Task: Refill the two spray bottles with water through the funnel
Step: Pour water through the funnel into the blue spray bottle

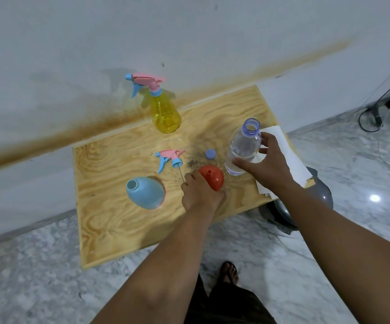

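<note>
Head view showed two spray bottles: a yellow bottle [165, 113] at upper centre with its trigger on, and a blue bottle [145, 192] left of centre, open, its trigger head [169, 159] lying apart. Your left hand [201, 195] gripped the orange funnel [212, 177] mid-frame; your right hand [267, 163] held the uncapped water bottle [243, 148], its cap [210, 154] nearby.

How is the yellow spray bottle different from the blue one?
The yellow spray bottle is see-through and has its pink sprayer screwed on; the blue spray bottle is solid-coloured, with an open neck. The yellow one stands by the wall, the blue one nearer the person. Both stand upright on the wooden board.
</note>
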